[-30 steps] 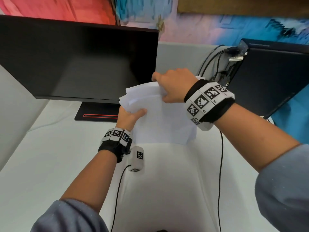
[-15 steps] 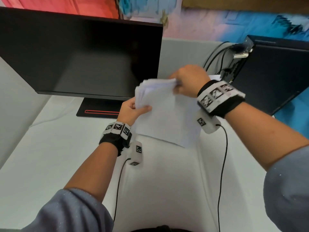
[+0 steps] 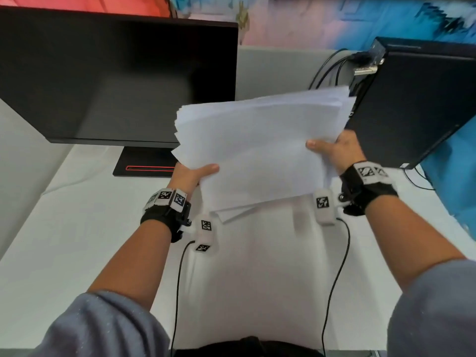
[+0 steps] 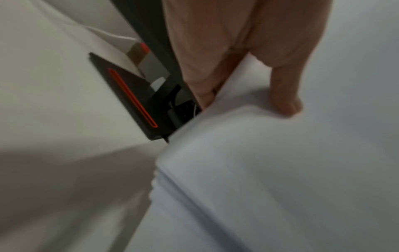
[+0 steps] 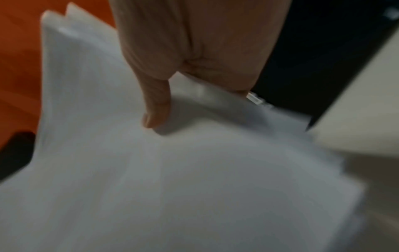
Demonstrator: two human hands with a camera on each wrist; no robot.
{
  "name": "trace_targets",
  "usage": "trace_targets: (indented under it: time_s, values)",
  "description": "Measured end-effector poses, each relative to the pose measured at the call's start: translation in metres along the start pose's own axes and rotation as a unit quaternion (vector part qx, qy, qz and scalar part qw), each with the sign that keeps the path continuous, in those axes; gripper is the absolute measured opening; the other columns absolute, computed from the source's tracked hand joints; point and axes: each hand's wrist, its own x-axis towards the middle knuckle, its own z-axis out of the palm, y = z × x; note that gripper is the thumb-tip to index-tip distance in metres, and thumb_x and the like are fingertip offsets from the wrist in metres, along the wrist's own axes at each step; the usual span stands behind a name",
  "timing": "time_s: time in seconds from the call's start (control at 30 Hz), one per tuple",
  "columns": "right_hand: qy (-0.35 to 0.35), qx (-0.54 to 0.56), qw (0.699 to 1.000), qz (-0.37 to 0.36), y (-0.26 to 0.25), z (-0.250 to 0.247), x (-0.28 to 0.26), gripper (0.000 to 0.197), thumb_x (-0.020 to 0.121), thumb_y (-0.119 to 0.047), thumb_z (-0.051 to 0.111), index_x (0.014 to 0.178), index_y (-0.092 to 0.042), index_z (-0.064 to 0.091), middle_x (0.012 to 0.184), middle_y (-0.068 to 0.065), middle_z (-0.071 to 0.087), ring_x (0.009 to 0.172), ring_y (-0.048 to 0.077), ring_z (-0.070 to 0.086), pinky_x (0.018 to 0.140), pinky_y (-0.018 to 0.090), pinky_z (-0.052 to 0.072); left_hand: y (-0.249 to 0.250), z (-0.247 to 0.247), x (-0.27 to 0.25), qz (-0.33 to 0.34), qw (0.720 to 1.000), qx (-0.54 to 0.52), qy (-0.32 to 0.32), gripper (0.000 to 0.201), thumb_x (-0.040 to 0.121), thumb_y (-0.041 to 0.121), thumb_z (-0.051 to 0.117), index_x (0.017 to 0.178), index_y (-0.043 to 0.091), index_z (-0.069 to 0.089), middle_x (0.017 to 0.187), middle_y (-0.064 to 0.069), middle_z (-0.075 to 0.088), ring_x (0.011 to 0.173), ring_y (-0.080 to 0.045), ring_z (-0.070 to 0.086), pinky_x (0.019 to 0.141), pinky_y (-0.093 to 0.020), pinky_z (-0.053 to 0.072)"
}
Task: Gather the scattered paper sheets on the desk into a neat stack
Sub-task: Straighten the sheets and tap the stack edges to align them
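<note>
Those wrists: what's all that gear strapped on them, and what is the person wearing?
Each wrist carries a black band topped with white blocks printed with black square codes. A small white coded module hangs beside each band, trailing a thin black cable. The sleeves are grey-blue, pushed up the forearms.

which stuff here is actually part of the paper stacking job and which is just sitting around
Part of the job:
- paper sheets
- left hand, gripping them
- right hand, gripping them
- desk

Just there:
- monitor
- monitor base
- black computer case
- its cables
</note>
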Motion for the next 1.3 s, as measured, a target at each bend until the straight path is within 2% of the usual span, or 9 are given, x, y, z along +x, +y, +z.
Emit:
trace_targets:
  time_s: [0.17,0.47,0.63,0.77,0.87,0.93,1.07,1.17,1.3]
  values:
    - [0.046,0.021,0.995,0.082,0.053,0.008,-0.027,0.035,0.081,-0.002,0.068,0.115,-0.002,0.062,0.103,0.011,0.067,0.070,0.000,0.068,0.072,0.019,0.056,-0.009,0.010,-0.008,0.079,0.990,0.078,0.085,0.032,0.077,0.001,0.073,0.107,0.005,0.063,0.094,-0.001,0.068,0.069,0.012,0.065,0.065,-0.005,0.049]
    - [0.021,0.095,0.982,0.160,0.075,0.022,-0.038,0.048,0.079,0.010,0.063,0.125,-0.002,0.054,0.116,0.019,0.064,0.106,0.034,0.062,0.094,0.045,0.050,-0.034,0.009,-0.014,0.020,0.996,0.022,0.086,0.031,0.075,0.004,0.075,0.100,0.020,0.065,0.094,0.006,0.071,0.077,0.003,0.069,0.069,-0.014,0.054]
    - [0.039,0.071,0.987,0.136,0.070,0.022,-0.031,0.040,0.083,0.009,0.059,0.122,0.001,0.056,0.104,0.014,0.067,0.088,0.023,0.066,0.086,0.038,0.050,-0.027,-0.003,-0.010,0.020,0.994,-0.086,0.068,0.034,0.073,-0.009,0.041,0.091,0.011,0.063,0.078,0.004,0.068,0.076,-0.015,0.065,0.070,-0.026,0.051]
    - [0.039,0.040,0.991,0.119,0.072,0.024,-0.030,0.031,0.087,0.000,0.059,0.118,0.002,0.059,0.103,0.014,0.065,0.078,0.013,0.063,0.074,0.024,0.055,-0.025,-0.007,-0.012,0.000,0.992,-0.086,0.097,0.025,0.082,0.007,0.047,0.086,0.018,0.069,0.087,0.003,0.068,0.087,-0.018,0.063,0.088,-0.038,0.048]
    - [0.042,0.034,0.992,0.111,0.076,0.023,-0.029,0.032,0.088,-0.003,0.059,0.120,0.002,0.058,0.106,0.014,0.064,0.076,0.009,0.061,0.057,0.008,0.051,-0.011,0.006,-0.023,0.034,0.994,-0.005,0.106,0.027,0.093,0.012,0.040,0.094,-0.004,0.062,0.062,-0.001,0.057,0.059,-0.004,0.052,0.069,-0.022,0.045]
    - [0.042,0.033,0.992,0.113,0.075,0.022,-0.030,0.031,0.089,-0.003,0.059,0.119,0.003,0.058,0.105,0.013,0.063,0.075,0.008,0.060,0.053,0.005,0.049,-0.004,0.010,-0.026,0.059,0.993,0.006,0.099,0.035,0.098,0.013,0.034,0.119,-0.012,0.046,0.082,-0.014,0.058,0.065,-0.011,0.052,0.058,-0.020,0.046]
    - [0.036,0.033,0.993,0.112,0.076,0.018,-0.030,0.032,0.088,-0.002,0.059,0.120,0.003,0.058,0.105,0.012,0.063,0.077,0.007,0.060,0.058,0.005,0.050,0.008,0.008,-0.025,0.102,0.993,-0.008,0.053,0.039,0.103,0.022,0.034,0.140,0.017,0.046,0.129,0.012,0.059,0.113,0.010,0.056,0.084,-0.003,0.044]
    - [0.030,0.031,0.991,0.124,0.076,0.016,-0.031,0.030,0.087,-0.002,0.060,0.117,0.000,0.060,0.098,0.008,0.067,0.082,0.017,0.064,0.083,0.029,0.052,0.012,0.008,-0.017,0.139,0.990,-0.012,0.020,0.043,0.103,0.030,0.035,0.145,0.028,0.034,0.131,0.026,0.046,0.115,0.020,0.047,0.093,-0.008,0.040]
    - [0.007,0.029,0.988,0.153,0.074,0.015,-0.029,0.035,0.082,0.001,0.065,0.117,0.002,0.060,0.097,0.009,0.069,0.090,0.028,0.066,0.087,0.039,0.051,-0.005,-0.001,-0.013,0.137,0.988,-0.064,0.022,0.055,0.084,0.012,0.054,0.134,0.026,0.037,0.124,0.005,0.053,0.102,0.005,0.061,0.082,-0.015,0.049]
